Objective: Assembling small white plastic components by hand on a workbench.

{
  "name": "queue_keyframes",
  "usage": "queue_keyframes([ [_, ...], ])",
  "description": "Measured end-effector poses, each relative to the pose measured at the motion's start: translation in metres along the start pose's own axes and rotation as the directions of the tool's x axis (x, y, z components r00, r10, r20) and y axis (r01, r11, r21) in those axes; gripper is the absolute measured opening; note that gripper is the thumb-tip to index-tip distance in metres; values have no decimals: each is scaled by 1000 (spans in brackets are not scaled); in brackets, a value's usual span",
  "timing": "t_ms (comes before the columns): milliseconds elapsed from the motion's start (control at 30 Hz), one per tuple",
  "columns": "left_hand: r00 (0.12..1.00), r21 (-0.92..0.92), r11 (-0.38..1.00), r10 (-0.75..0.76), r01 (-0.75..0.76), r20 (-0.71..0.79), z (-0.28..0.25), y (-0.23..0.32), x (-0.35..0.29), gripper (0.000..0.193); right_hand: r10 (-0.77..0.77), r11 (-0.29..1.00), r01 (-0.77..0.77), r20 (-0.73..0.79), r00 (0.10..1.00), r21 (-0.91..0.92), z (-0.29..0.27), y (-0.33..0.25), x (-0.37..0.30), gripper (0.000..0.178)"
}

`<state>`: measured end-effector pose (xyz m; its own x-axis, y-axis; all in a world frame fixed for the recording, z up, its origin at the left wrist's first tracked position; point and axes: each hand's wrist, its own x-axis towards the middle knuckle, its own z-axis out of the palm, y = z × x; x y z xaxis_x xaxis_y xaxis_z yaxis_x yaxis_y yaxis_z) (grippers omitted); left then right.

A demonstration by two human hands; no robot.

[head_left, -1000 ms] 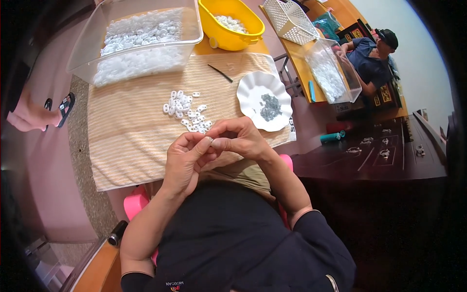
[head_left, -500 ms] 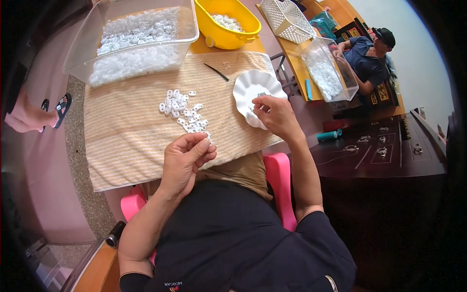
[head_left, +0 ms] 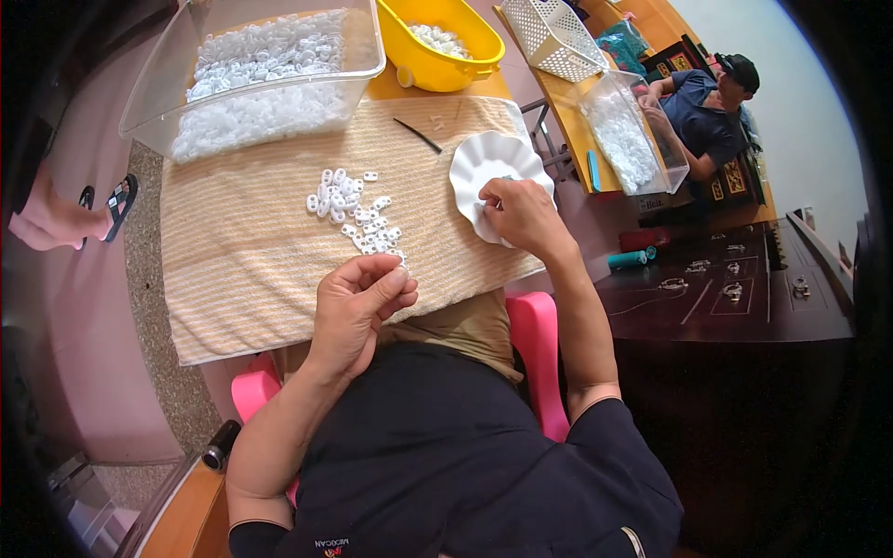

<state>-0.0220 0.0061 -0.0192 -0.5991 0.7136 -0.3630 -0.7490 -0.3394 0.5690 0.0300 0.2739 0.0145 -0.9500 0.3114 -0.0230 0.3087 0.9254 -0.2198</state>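
Observation:
My left hand (head_left: 358,302) is closed in a pinch above the near edge of the towel, with a small white plastic piece (head_left: 403,261) mostly hidden at its fingertips. Just beyond it lies a loose pile of small white plastic pieces (head_left: 337,199), each oblong with two holes. My right hand (head_left: 523,219) reaches into a white dish with a wavy rim (head_left: 468,172). Its fingers are drawn together over the dish, and whatever is between them is hidden. A bit of something greyish-blue shows in the dish beside the fingers.
A striped towel (head_left: 246,270) covers the table. Behind stand a clear bin of white pieces (head_left: 270,121) and a yellow tub (head_left: 446,79). A thin black stick (head_left: 418,136) lies near the dish. At right, a person (head_left: 702,116) sits by another clear bin (head_left: 621,139).
My right hand has dipped slightly lower into the dish, its fingers drawn closer together. My left hand keeps its pinch in nearly the same place.

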Motion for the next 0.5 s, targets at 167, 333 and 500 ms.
queue_keyframes([
  [167, 1000, -1, 1000, 4, -4, 5, -1, -1, 0, 14, -8, 1000, 8, 19, 1000, 0, 1, 1, 2, 16],
  [333, 1000, -9, 1000, 6, -6, -2, -1, -2, 0, 15, 9, 993, -7, -12, 1000, 119, -3, -2, -4, 19],
  [500, 1000, -4, 1000, 4, -4, -12, -1, -2, 1, 14, -39, 965, 65, -106, 994, 256, 0, 8, -8, 17],
])
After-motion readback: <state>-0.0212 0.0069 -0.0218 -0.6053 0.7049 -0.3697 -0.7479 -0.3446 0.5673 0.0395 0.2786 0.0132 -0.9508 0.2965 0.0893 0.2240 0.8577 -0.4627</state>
